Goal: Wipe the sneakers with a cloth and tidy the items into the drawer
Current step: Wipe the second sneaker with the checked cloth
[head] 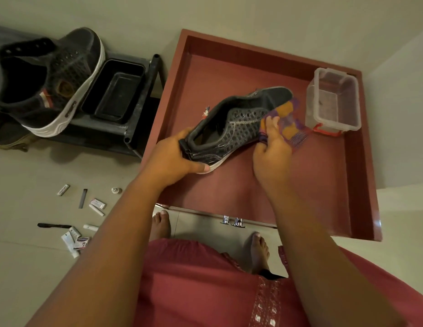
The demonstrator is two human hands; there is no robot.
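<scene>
A dark grey mesh sneaker [231, 123] with a white sole hangs over the open red drawer [361, 161]. My left hand [175, 159] grips its heel. My right hand [272, 149] holds a purple and orange cloth [288, 119] against the sneaker's side near the toe. The second grey sneaker [52, 83] lies on a black rack [139, 109] at the upper left. Several small tubes and boxes [87, 215] lie scattered on the floor at the left.
A clear plastic box [333, 102] with a red clasp stands in the drawer's far right corner. A black tray [113, 90] sits on the rack beside the second sneaker. The drawer's metal handle [233, 220] is just ahead of my bare feet [260, 251].
</scene>
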